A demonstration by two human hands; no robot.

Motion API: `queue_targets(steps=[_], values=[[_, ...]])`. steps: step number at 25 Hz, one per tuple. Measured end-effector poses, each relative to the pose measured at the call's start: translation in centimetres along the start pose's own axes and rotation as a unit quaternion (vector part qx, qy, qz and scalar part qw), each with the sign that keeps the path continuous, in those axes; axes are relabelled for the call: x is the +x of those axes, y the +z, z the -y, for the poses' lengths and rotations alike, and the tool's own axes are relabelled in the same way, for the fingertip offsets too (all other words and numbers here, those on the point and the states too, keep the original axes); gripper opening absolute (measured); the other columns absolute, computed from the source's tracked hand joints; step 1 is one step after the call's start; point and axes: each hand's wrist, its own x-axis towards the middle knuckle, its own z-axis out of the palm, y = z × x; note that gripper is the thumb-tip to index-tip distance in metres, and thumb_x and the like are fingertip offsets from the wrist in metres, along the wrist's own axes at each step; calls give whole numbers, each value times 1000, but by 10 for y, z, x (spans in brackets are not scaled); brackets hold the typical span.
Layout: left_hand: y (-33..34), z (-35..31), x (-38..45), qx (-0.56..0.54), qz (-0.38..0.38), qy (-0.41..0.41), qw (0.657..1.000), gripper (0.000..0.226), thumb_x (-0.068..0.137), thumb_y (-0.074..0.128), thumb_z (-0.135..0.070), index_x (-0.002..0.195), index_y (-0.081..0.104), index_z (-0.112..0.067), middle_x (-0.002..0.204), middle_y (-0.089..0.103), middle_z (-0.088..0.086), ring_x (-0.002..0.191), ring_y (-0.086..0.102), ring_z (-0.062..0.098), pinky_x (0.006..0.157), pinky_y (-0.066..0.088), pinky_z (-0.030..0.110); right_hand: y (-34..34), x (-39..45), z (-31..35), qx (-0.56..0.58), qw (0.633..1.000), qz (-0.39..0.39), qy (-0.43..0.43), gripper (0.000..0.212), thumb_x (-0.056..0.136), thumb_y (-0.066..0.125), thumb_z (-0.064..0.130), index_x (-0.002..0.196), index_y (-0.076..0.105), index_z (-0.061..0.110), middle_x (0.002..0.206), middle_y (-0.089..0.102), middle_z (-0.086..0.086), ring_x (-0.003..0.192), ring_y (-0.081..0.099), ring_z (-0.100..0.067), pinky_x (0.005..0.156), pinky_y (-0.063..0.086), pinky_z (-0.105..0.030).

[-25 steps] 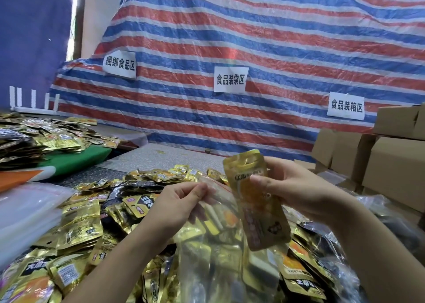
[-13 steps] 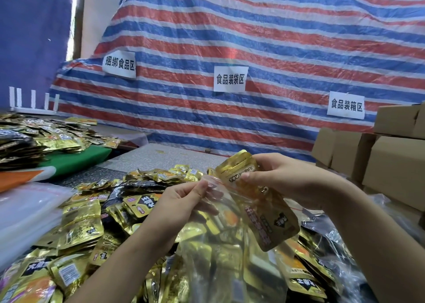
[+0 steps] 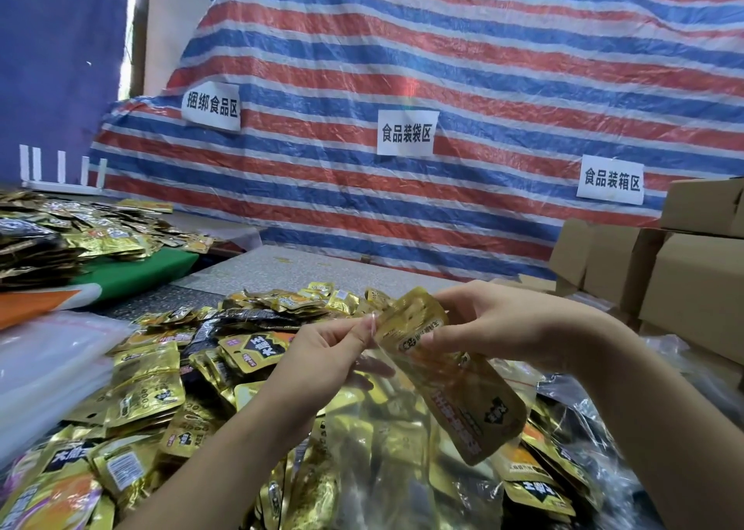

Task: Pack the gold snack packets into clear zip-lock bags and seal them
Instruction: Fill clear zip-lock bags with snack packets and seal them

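The step in hand looked like loading: one gold packet [image 3: 463,384] was being fed into the mouth of a clear bag [image 3: 386,445] that already held several gold packets. The right hand [image 3: 495,328] pinched the packet's top end between thumb and fingers, with the packet slanting down and away from them, its lower end low against the bag's right side; whether that end was already inside the film could not be told. The left hand [image 3: 322,352] pinched the bag's rim just left of the packet top, fingers closed on the film, holding the mouth up and open. Judged from this, the next move called for pushing the packet down past the rim while the left fingers kept the mouth spread; only after that could the zip be pressed shut.

Largest in the room was a red, white and blue striped tarp [image 3: 463,86] hanging well beyond the fingers, bearing three paper signs [image 3: 406,133]. Brown cartons [image 3: 692,280] were stacked beyond and to the right of the right hand. The worktop [image 3: 302,268] ran bare and speckled past the fingertips. A pile [image 3: 161,388] of loose packets lay under and left of the left hand. Further left, a stack of empty clear bags [image 3: 48,360] lay beside that pile. A second heap [image 3: 80,231] sat far left on green cloth [image 3: 141,272].
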Motion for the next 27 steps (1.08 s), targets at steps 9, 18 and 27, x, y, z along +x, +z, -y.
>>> queue_targets(steps=[9,18,27], values=[[-1,-3,-2,-2,-13,2,1000,33,82,64,-44,94,77,-16,98,76,6,81,75,24,62,53,27,-1,2,4,9,999,-36,31,20,90,72,22,110,74,20,104,76,1,100,71,-20,99,53,-46],[4,-1,-3,9,-15,23,1000,24,78,64,-44,78,78,-25,78,76,5,70,72,18,56,52,22,-1,1,20,-101,992,31,66,15,94,66,26,106,70,18,100,75,-1,95,72,-18,93,57,-39],[7,4,-1,17,-76,62,995,23,95,59,-24,86,80,-24,82,76,6,75,69,17,71,59,34,3,9,37,-204,970,119,64,15,96,62,22,110,67,21,103,73,-2,96,70,-18,89,57,-37]])
